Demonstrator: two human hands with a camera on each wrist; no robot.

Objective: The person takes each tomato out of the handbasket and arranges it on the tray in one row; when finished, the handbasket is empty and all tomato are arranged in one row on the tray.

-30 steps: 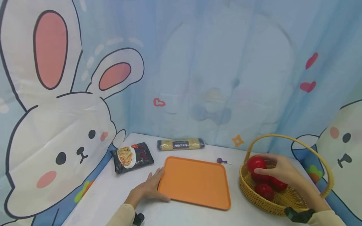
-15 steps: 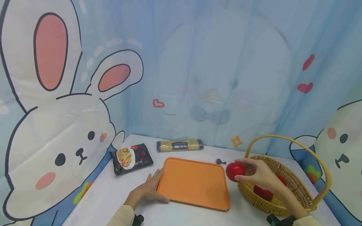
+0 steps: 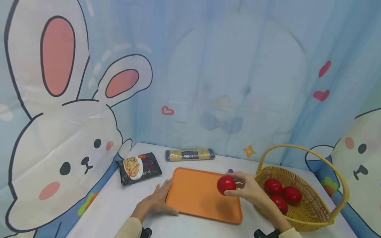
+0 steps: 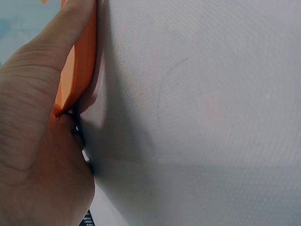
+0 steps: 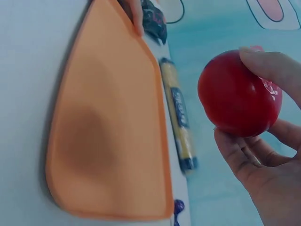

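Observation:
In the head view my right hand (image 3: 248,188) holds a glossy red apple (image 3: 226,185) over the right part of an orange tray (image 3: 199,191). The right wrist view shows thumb and fingers pinching this apple (image 5: 237,94), apart from the tray (image 5: 108,117) below, where a shadow falls. My left hand (image 3: 157,200) rests at the tray's left front corner, fingers extended along the left side. In the left wrist view, the thumb of that hand (image 4: 35,103) lies against the orange rim (image 4: 84,61). To the right, a yellow wicker basket (image 3: 309,224) contains three more red apples (image 3: 291,195).
A black food packet (image 3: 140,168) lies at the back left of the white table (image 3: 107,205). Behind the tray is a yellow and blue pack (image 3: 190,154). A small purple item (image 3: 230,171) is partly hidden by the right hand. A printed curtain (image 3: 190,66) hangs behind.
My right hand has lifted one apple out of the basket and carried it left until it is above the tray. The left hand stays at the tray's corner.

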